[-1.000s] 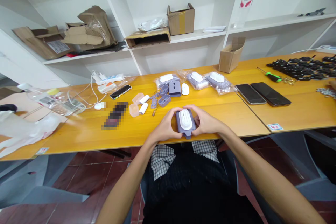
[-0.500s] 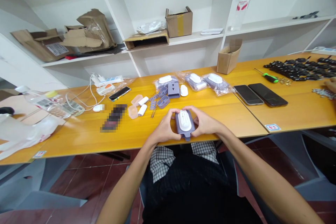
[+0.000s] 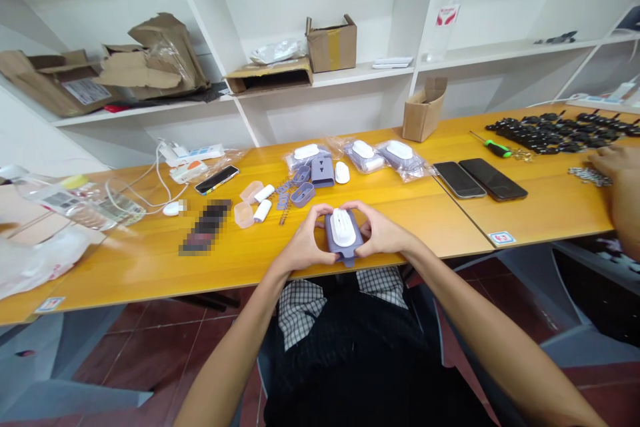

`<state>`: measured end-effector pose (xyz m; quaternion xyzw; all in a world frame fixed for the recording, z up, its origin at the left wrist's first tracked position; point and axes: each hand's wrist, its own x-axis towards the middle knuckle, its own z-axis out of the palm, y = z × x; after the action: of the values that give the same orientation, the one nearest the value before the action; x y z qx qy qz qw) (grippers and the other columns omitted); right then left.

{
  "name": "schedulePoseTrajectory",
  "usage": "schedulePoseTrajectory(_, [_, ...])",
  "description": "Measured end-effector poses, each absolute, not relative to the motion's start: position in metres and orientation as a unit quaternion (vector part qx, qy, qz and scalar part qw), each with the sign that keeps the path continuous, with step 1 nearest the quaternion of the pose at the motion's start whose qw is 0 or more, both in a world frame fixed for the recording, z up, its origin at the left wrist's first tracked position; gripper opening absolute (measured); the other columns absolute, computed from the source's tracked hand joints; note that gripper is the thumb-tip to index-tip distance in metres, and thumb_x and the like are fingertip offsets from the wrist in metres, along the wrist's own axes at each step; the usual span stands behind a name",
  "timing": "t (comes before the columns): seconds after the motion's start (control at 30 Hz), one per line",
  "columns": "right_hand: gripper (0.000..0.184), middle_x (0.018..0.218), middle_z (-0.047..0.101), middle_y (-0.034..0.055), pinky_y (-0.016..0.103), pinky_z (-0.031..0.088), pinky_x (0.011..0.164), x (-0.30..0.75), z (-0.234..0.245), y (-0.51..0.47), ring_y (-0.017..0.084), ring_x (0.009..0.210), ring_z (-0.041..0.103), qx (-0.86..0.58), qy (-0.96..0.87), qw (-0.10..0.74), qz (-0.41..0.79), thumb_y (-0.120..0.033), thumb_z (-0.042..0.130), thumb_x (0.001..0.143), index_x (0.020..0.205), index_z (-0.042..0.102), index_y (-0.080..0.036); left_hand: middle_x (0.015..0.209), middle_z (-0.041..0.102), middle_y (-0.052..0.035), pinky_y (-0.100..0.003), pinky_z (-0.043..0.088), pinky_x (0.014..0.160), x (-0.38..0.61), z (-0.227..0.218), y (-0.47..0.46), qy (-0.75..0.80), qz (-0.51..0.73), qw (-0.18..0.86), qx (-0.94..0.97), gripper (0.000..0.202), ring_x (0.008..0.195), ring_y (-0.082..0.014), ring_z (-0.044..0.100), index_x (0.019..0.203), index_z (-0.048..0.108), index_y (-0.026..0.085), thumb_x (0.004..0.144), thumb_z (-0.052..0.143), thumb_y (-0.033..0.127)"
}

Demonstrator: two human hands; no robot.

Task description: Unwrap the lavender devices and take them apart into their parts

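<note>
White and crumpled, a plastic bag [image 3: 45, 263] lies at the left end of the yellow wooden table [image 3: 150, 260], just beside a clear plastic bottle [image 3: 97, 215] lying on its side. Next along come a white power strip [image 3: 209, 151] with cables, a dark patch [image 3: 205, 228] too pixelated to name, and a smartphone [image 3: 217, 180]. Then two translucent peach cups [image 3: 244, 215] sit near two white cylinders [image 3: 263, 211], with coil springs [image 3: 284, 215] and two oval grey-violet cups [image 3: 303, 195] beyond them. The left hand [image 3: 306, 241] is curved wide, thumb and fingers gripping the left side of a grey-violet case [image 3: 353, 248] topped by a ribbed white oval piece [image 3: 343, 228]. The case is at the table's near edge, before the person's lap; whether it touches the wood I cannot tell. Behind it stand a slotted grey-violet housing [image 3: 323, 173] and three similar units in clear bags [image 3: 399, 152]. The right hand [image 3: 383, 232], equally rounded, grips the case's right side. Further right are two dark phones [image 3: 493, 179], a green-and-black screwdriver [image 3: 499, 149], a heap of black parts [image 3: 543, 135] and, at the far edge, a co-worker's hand [image 3: 615, 163] by small metal pieces [image 3: 589, 177]
</note>
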<state>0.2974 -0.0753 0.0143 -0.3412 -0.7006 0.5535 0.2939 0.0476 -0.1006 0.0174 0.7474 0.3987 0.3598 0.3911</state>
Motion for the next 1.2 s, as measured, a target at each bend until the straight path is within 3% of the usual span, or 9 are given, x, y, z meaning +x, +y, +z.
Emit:
schedulePoseTrajectory(0.13, [0.085,0.152,0.058,0.0127,0.023,0.044,0.046,0.295,0.015,-0.075,0.006,0.057,0.055,-0.328,-0.643,0.349,0.597,-0.046,0.090,0.070,0.142,0.048,-0.030,0.150,0.058,-0.0192,-0.053,0.051,0.109,0.048,0.015,-0.094,0.401,0.411,0.500,0.648,0.094,0.137,-0.0383,0.059,0.145,0.040,0.026,0.069,0.091,0.048])
schedulePoseTrajectory(0.3, [0.071,0.160,0.052,0.0161,0.032,0.058,0.058,0.288,0.020,-0.080,0.012,0.064,0.072,-0.334,-0.589,0.357,0.644,-0.061,0.074,0.088,0.146,0.042,-0.033,0.140,0.068,-0.0190,-0.054,0.046,0.114,0.049,0.015,-0.091,0.412,0.437,0.545,0.586,0.087,0.137,-0.0383,0.061,0.141,0.044,0.026,0.075,0.084,0.065])
schedulePoseTrajectory(0.5, [0.065,0.160,0.052,0.0147,0.034,0.062,0.063,0.293,0.024,-0.082,0.017,0.077,0.074,-0.319,-0.609,0.358,0.632,-0.054,0.076,0.091,0.146,0.051,-0.031,0.148,0.062,-0.0189,-0.053,0.050,0.110,0.051,0.008,-0.092,0.404,0.436,0.509,0.623,0.084,0.140,-0.0390,0.059,0.141,0.046,0.026,0.078,0.083,0.066])
schedulePoseTrajectory(0.6, [0.066,0.125,0.074,0.0102,0.031,0.060,0.061,0.304,0.021,-0.075,0.015,0.069,0.070,-0.338,-0.634,0.349,0.602,-0.050,0.082,0.087,0.143,0.056,-0.027,0.153,0.056,-0.0185,-0.051,0.054,0.107,0.054,0.006,-0.096,0.432,0.434,0.401,0.681,0.083,0.144,-0.0398,0.054,0.139,0.050,0.024,0.075,0.088,0.062])
schedulePoseTrajectory(0.67, [0.063,0.096,0.076,0.0040,0.031,0.058,0.060,0.311,0.017,-0.069,0.015,0.060,0.067,-0.368,-0.640,0.345,0.580,-0.050,0.082,0.086,0.138,0.059,-0.024,0.153,0.056,-0.0175,-0.055,0.052,0.111,0.057,0.006,-0.098,0.459,0.419,0.318,0.716,0.086,0.143,-0.0396,0.054,0.141,0.051,0.024,0.073,0.092,0.056])
schedulePoseTrajectory(0.73, [0.054,0.088,0.075,0.0020,0.032,0.057,0.059,0.314,0.014,-0.065,0.014,0.057,0.065,-0.388,-0.646,0.346,0.559,-0.050,0.081,0.087,0.130,0.063,-0.023,0.153,0.056,-0.0162,-0.058,0.048,0.116,0.059,0.007,-0.101,0.472,0.398,0.260,0.742,0.089,0.141,-0.0386,0.055,0.144,0.049,0.025,0.073,0.094,0.052])
schedulePoseTrajectory(0.87, [0.045,0.091,0.076,0.0047,0.035,0.059,0.066,0.311,0.013,-0.066,0.018,0.067,0.070,-0.387,-0.682,0.336,0.521,-0.048,0.079,0.088,0.123,0.067,-0.023,0.155,0.055,-0.0155,-0.059,0.044,0.121,0.060,0.005,-0.102,0.480,0.383,0.214,0.760,0.092,0.144,-0.0381,0.053,0.150,0.046,0.025,0.075,0.093,0.052])
schedulePoseTrajectory(1.03, [0.058,0.134,0.072,0.0116,0.045,0.060,0.091,0.298,0.014,-0.073,0.031,0.118,0.069,-0.375,-0.761,0.382,0.366,-0.040,0.091,0.076,0.128,0.069,-0.026,0.164,0.045,-0.0199,-0.061,0.038,0.125,0.061,0.002,-0.102,0.498,0.383,0.191,0.754,0.111,0.152,-0.0417,0.046,0.161,0.033,0.023,0.074,0.093,0.058])
schedulePoseTrajectory(1.2, [0.054,0.132,0.073,0.0109,0.051,0.058,0.100,0.302,0.002,-0.065,0.031,0.119,0.069,-0.368,-0.772,0.395,0.335,-0.038,0.089,0.080,0.128,0.069,-0.026,0.156,0.055,-0.0178,-0.060,0.041,0.122,0.062,0.008,-0.104,0.498,0.375,0.160,0.765,0.096,0.145,-0.0394,0.052,0.153,0.044,0.022,0.076,0.091,0.056])
